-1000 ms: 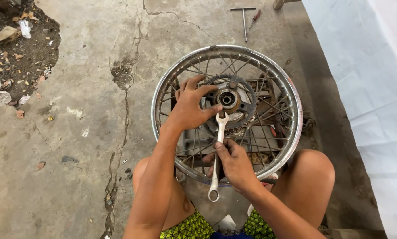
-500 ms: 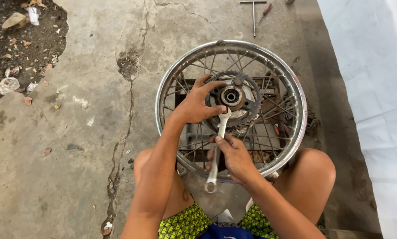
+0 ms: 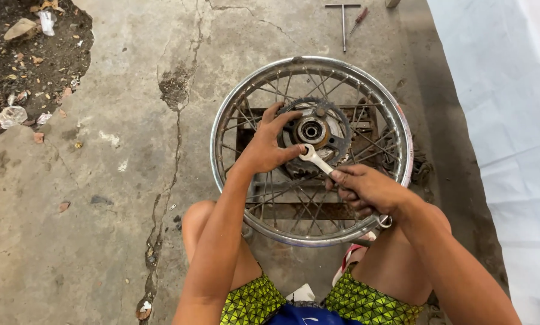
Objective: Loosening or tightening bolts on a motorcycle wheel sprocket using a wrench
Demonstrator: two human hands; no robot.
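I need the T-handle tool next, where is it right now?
The T-handle tool lies on the concrete at the head view's top edge, beyond the wheel, beside a small screwdriver.

Bare concrete floor (image 3: pixel 101 180) lies open left of the wheel (image 3: pixel 222 132); spokes (image 3: pixel 294 198) crowd the hub (image 3: pixel 311 130), and a white sheet (image 3: pixel 499 90) bounds the right.

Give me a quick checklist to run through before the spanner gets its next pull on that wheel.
1. Spanner gripped: ok, the right hand is closed around its handle.
2. Spanner head seated on a nut: cannot tell, the left hand's thumb hides it.
3. Wheel steadied: ok, the left hand presses on the sprocket.
4. Wheel supported: ok, it lies flat on a low stand.
5. Fingers clear of the sprocket teeth: not ok, the left hand's fingers lie over them.
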